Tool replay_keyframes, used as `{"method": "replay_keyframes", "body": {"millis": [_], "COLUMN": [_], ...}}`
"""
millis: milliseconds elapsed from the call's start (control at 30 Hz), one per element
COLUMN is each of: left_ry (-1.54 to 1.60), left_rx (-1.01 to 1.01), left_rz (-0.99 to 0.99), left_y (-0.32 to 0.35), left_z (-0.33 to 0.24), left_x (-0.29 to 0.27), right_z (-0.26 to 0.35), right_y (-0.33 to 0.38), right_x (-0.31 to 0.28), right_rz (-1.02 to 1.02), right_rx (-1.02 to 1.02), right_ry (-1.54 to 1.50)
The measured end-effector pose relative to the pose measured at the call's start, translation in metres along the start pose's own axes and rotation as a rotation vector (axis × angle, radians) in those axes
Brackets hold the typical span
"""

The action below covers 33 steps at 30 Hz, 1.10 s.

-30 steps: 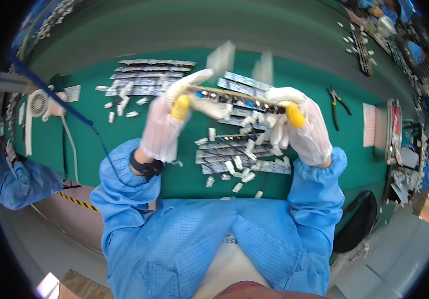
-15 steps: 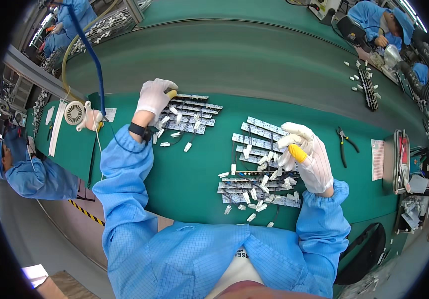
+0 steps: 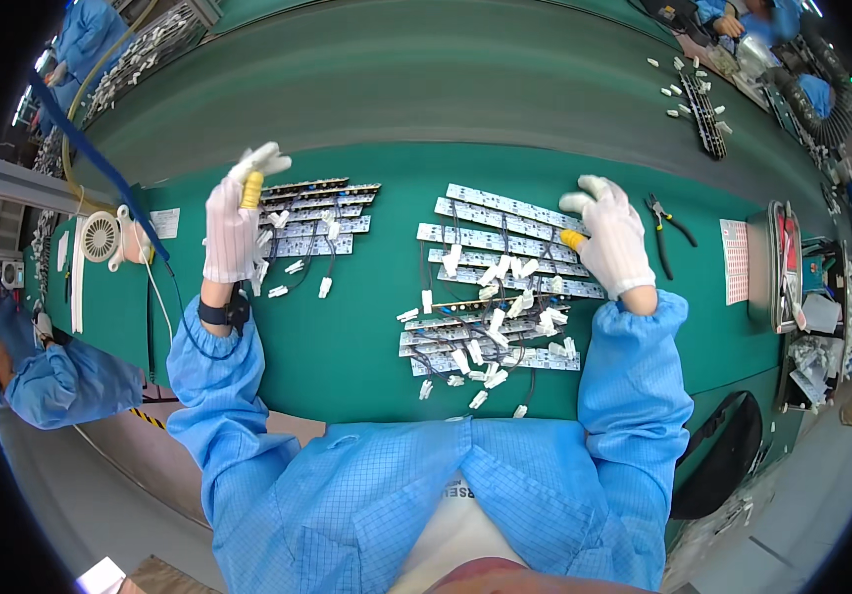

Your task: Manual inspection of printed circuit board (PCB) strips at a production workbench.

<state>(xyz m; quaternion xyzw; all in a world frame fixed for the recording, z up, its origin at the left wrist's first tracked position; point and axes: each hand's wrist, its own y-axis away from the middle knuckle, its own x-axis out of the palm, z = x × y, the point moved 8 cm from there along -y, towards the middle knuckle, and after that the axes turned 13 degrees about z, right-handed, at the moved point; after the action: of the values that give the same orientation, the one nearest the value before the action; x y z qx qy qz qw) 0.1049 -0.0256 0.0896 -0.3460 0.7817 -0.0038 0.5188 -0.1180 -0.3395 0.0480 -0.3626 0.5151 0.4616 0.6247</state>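
My left hand (image 3: 233, 223), in a white striped glove with a yellow thumb cover, is beside the left ends of a smaller group of LED-type circuit board strips (image 3: 322, 226). Its fingers point away from me, apart from the thumb, and nothing shows in them. My right hand (image 3: 614, 238), gloved alike, rests at the right ends of a larger group of strips (image 3: 505, 220). Its thumb and forefinger are spread, touching or nearly touching the upper strips. Black wires with white plug connectors (image 3: 495, 327) lie tangled over the nearer strips.
Pliers (image 3: 665, 233) with black-and-yellow handles lie right of my right hand, near a printed sheet (image 3: 735, 259) and a metal bin (image 3: 770, 267). A small white fan (image 3: 101, 238) stands left. Another strip bundle (image 3: 705, 117) lies on the far belt (image 3: 396, 84). Co-workers sit around.
My left hand has moved off the top of the smaller group to its left side. My right hand has slid from over the larger group to its right ends. The view has shifted.
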Motion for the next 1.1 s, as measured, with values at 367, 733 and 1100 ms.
{"method": "replay_keyframes", "body": {"millis": [367,733,1100], "left_ry": [1.199,0.619,0.700], "left_rx": [0.038,-0.071,0.018], "left_rz": [0.166,0.269,0.108], "left_y": [-0.008,0.015,0.018], "left_z": [-0.106,-0.091,-0.086], "left_x": [0.064,0.067,0.054], "right_z": [0.018,0.025,0.023], "right_y": [0.031,0.023,0.028], "right_x": [-0.047,-0.031,-0.029], "right_rz": [-0.088,-0.069,0.024], "right_rx": [-0.203,-0.204,-0.131], "right_ry": [-1.366,-1.492,-1.412]}}
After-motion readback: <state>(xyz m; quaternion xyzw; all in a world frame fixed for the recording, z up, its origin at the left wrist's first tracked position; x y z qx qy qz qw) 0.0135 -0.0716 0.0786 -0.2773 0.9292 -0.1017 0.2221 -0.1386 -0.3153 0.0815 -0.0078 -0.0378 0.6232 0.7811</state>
